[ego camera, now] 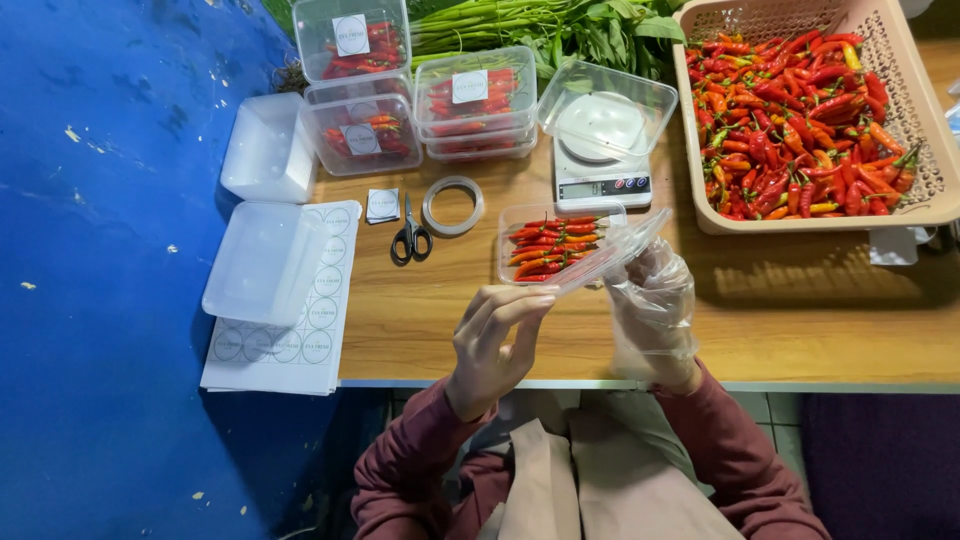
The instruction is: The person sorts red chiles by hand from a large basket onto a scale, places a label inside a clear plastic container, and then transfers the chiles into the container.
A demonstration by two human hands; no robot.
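A clear plastic box of red chillies (552, 244) lies on the wooden table (800, 320) in front of me. Its clear lid (618, 252) is tilted up over the box's near edge. My right hand (652, 305), in a thin clear plastic glove, holds the lid from below on the right. My bare left hand (495, 340) has its fingertips on the lid's near left edge, fingers stretched out.
A tan basket (925, 110) full of red chillies stands at the back right. A small white scale (600, 170) carries an empty clear box. Several filled boxes (470, 100), green stalks, scissors (410, 238), a tape roll (453, 205), sticker sheets (300, 340) and empty boxes (262, 262) lie to the left.
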